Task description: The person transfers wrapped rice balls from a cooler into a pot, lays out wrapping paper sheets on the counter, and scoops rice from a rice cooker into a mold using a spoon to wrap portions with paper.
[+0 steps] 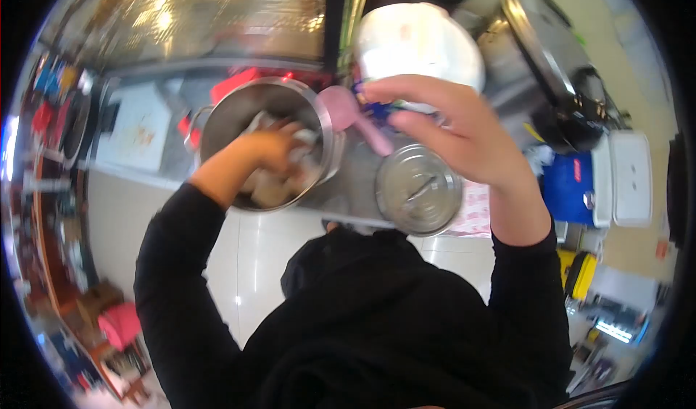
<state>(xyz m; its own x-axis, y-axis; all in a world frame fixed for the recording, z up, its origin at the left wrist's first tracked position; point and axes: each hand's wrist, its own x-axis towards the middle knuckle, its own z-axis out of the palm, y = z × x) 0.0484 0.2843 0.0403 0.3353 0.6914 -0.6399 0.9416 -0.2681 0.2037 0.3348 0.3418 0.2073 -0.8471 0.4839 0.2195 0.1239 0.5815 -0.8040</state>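
Note:
My left hand [274, 149] reaches down into a large steel pot [226, 122]. Pale, blurred pieces [270, 190] lie around its fingers, and motion smear hides whether they grip anything. Over the counter's right part, my right hand [453, 126] is raised with thumb and fingers apart, nothing visible between them. Just behind it stands a bright white rounded container [420, 43]. A pink scoop [339, 108] rests against the pot's right side, its handle pointing toward a round glass lid [419, 191] near the front edge.
A white cutting board [134, 130] with brownish bits lies left of the pot. At the right are a big steel vessel [525, 54] and a blue-and-white box [569, 184]. A glass-fronted case [210, 25] borders the counter's back.

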